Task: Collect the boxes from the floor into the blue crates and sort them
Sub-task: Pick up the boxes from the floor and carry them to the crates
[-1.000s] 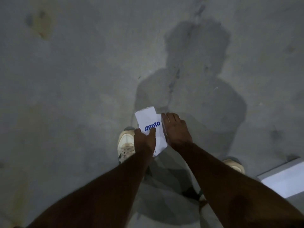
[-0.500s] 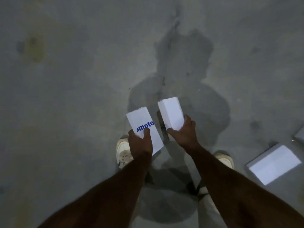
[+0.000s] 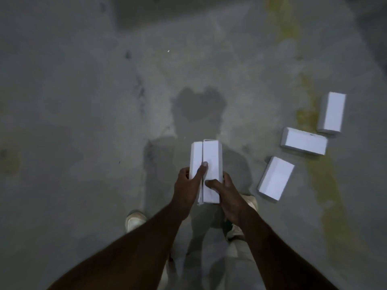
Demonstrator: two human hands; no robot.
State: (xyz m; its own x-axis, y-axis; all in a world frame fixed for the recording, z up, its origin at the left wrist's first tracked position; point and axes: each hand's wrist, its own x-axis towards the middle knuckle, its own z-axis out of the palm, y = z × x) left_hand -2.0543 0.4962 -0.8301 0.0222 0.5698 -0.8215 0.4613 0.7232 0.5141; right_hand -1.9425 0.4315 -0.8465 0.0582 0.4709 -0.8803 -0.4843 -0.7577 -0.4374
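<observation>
Boxes [image 3: 206,170], two white ones pressed side by side, sit gripped between left hand [image 3: 187,188] and right hand [image 3: 225,192]. Three more [image 3: 275,178] lie on the floor [image 3: 83,101] nearby. Grabbing another could spill the pair.

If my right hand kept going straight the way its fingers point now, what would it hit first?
The right hand already grips the right-hand box, which lies pressed against the left-hand box. Its thumb points left toward the left hand, so that hand would likely come first, though depth is unclear.
</observation>
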